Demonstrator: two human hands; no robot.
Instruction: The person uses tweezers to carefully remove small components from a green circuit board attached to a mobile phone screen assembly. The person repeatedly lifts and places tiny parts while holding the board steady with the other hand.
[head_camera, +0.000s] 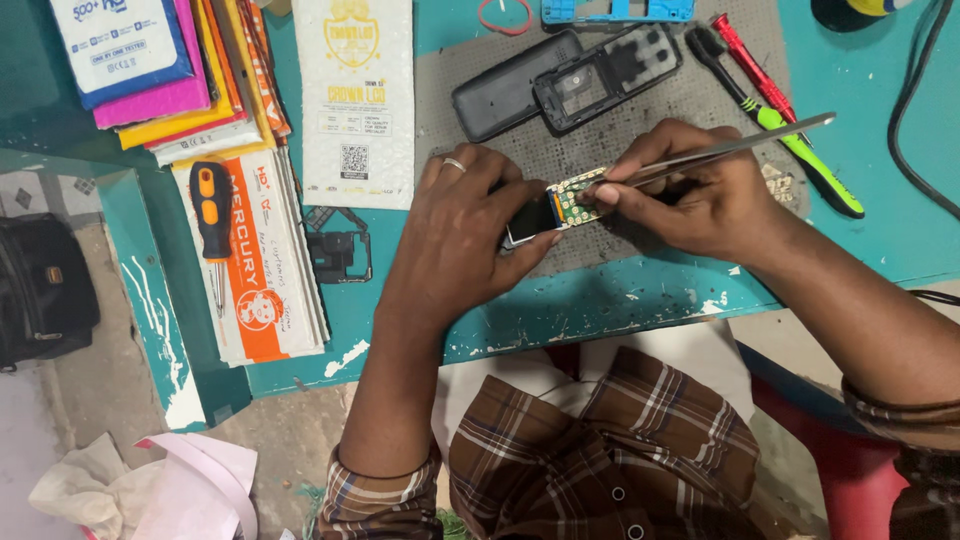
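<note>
My left hand (462, 232), with a ring on one finger, grips a small phone circuit board (556, 208) with its screen attached, holding it down on the grey work mat (640, 110). My right hand (690, 190) holds metal tweezers (740, 147), their tips touching the keypad side of the board. Both hands rest near the front edge of the teal table (600, 300).
A dark phone back cover (505, 88) and an empty phone housing (610, 75) lie behind the hands. Red and green-handled tools (790, 130) lie at right. An orange screwdriver (210, 215) rests on stacked packets (265, 260) at left, beside a black frame part (340, 250).
</note>
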